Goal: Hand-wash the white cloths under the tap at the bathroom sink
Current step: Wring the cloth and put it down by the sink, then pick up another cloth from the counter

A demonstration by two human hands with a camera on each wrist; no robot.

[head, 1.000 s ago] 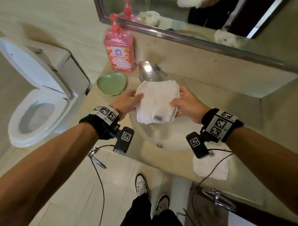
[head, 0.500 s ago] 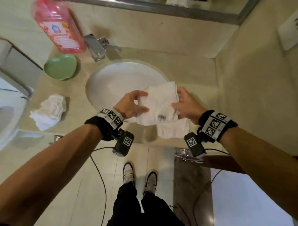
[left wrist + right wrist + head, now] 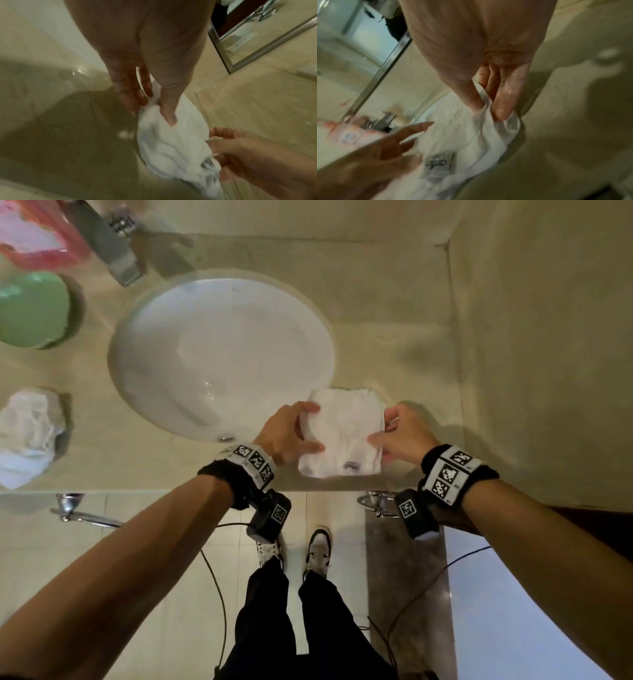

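A folded white cloth (image 3: 344,433) with a small label lies at the counter's front edge, right of the round white sink (image 3: 219,299). My left hand (image 3: 291,429) pinches its left edge between thumb and fingers (image 3: 167,113). My right hand (image 3: 399,433) pinches its right edge, thumb on top and wet fingers (image 3: 503,102) beneath. The cloth (image 3: 173,140) looks bunched and creased in the wrist views, its label (image 3: 439,161) facing up. A second white cloth (image 3: 29,433) sits crumpled on the counter, far left. The chrome tap (image 3: 109,244) stands behind the sink; no water runs.
A pink soap bottle (image 3: 37,234) and a green dish (image 3: 32,309) sit at the back left of the beige counter (image 3: 394,330). A wall closes the right side. Chrome towel-rail brackets (image 3: 73,510) hang below the counter front. Cables trail from both wrists.
Both hands carried the folded cloth from under the tap, across the sink, down to the counter's front right, covering the cloth that lay there. The head view tilted downward.
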